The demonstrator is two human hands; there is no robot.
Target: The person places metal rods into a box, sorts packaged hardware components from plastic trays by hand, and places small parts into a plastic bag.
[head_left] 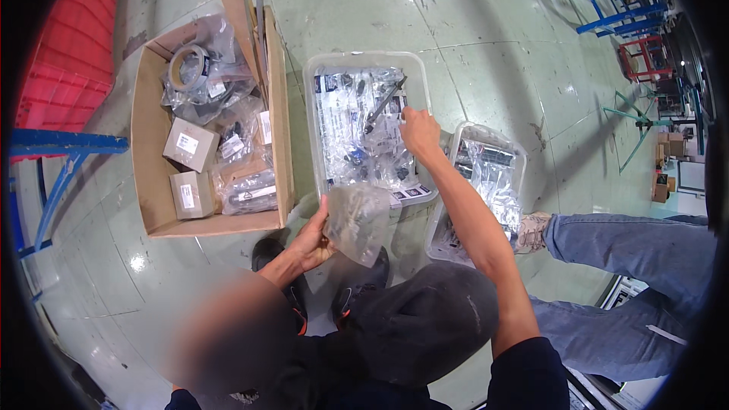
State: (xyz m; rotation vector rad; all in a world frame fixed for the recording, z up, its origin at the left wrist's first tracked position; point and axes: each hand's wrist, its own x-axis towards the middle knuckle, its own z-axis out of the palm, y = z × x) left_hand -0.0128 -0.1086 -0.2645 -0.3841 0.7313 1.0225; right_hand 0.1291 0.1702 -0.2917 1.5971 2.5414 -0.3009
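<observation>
My left hand (pixel 310 243) is closed on the edge of a clear plastic bag (pixel 358 222), held up in front of the near end of a large translucent bin (pixel 310 106). What the bag contains is too hazy to make out. My right hand (pixel 419 133) reaches over the bin's right side with its fingers curled in. Whether something is pinched there is hidden. Just left of those fingers, a dark rod-like part (pixel 385 105) lies slantwise on top of several clear bags of small parts (pixel 353 148) inside the bin.
On the left stands an open cardboard box (pixel 211 226) with a tape roll (pixel 189 68), small cartons (pixel 191 143) and bagged parts. A smaller translucent bin (pixel 522 159) is at right, beside another person's leg (pixel 619 252). Red crates (pixel 68 61) and a blue frame (pixel 68 143) border the far left.
</observation>
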